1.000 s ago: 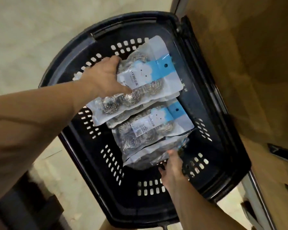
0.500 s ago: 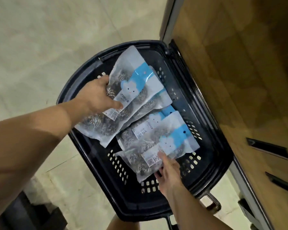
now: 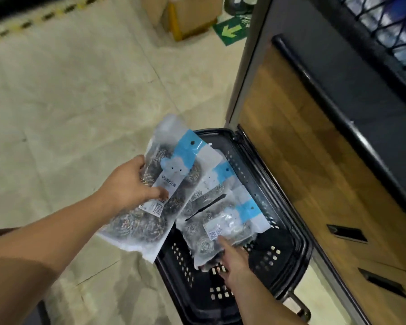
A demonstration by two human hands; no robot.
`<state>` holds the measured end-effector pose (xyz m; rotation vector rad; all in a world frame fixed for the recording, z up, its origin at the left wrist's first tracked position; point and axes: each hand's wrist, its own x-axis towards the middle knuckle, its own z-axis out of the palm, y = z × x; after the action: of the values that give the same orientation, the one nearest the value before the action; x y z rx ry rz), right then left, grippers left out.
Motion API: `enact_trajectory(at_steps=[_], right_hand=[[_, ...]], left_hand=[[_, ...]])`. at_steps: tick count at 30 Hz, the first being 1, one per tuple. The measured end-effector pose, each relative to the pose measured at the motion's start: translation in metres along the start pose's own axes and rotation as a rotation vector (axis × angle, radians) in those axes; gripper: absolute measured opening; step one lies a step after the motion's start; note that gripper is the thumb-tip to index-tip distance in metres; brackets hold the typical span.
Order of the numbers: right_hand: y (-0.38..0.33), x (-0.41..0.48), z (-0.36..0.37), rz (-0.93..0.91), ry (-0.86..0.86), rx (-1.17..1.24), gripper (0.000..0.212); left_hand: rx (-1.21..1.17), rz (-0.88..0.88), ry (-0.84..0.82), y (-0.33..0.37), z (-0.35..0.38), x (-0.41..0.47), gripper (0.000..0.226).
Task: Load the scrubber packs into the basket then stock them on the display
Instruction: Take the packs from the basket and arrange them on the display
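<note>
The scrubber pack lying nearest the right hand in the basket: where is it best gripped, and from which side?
Probably the near edge of the nearest pack, its flat strip below the bulging scourers, from the person's side, thumb on top, fingers beneath. It leans on other packs in the basket, blue header pointing away, leaving that edge free. The right hand pinches there.

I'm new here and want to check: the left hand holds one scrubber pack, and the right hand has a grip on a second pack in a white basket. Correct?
The basket is black, not white; the head view shows it. The rest holds: the left hand holds one scrubber pack, and the right hand has a grip on a second pack in that basket.
</note>
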<state>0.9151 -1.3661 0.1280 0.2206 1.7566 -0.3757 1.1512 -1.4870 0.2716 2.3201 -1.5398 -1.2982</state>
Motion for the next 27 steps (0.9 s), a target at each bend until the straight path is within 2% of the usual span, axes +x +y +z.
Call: enact_trajectory(at_steps=[2,3,7,10,13,16,17,20,25,26,27], right_hand=[[0.000,0.014,0.004,0.001,0.039,0.013,0.096],[0.001,0.022,0.004,-0.016,0.041,0.030,0.094],[0.003,0.050,0.006,-0.091,0.041,0.069,0.064],[0.001,0.053,0.009,-0.111,0.022,0.048,0.050],[0.001,0.043,0.006,-0.136,-0.018,0.051,0.052],[0.001,0.017,-0.003,-0.194,-0.062,0.066,0.073],[0.000,0.003,-0.007,-0.224,-0.069,0.041,0.076],[-0.015,-0.054,-0.022,-0.339,-0.078,-0.054,0.064],[-0.069,-0.200,-0.058,-0.553,-0.191,-0.124,0.070],[-0.081,-0.233,-0.067,-0.614,-0.234,-0.136,0.064],[-0.093,-0.267,-0.077,-0.681,-0.260,-0.155,0.049]], left_hand=[[-0.049,-0.008,0.007,-0.007,0.009,0.002,0.067],[-0.072,-0.023,0.006,-0.012,0.016,0.003,0.067],[-0.163,-0.055,0.005,-0.032,0.049,0.013,0.068],[-0.217,-0.063,0.005,-0.042,0.056,0.014,0.064],[-0.181,-0.055,0.009,-0.038,0.048,0.006,0.071],[-0.148,-0.053,0.027,-0.029,0.027,-0.009,0.077],[-0.150,-0.046,0.035,-0.024,0.018,-0.016,0.076],[-0.177,-0.021,0.069,0.000,-0.013,-0.043,0.076],[-0.401,0.038,0.195,0.065,-0.074,-0.109,0.059],[-0.437,0.075,0.223,0.082,-0.088,-0.124,0.056],[-0.468,0.116,0.248,0.100,-0.103,-0.139,0.054]])
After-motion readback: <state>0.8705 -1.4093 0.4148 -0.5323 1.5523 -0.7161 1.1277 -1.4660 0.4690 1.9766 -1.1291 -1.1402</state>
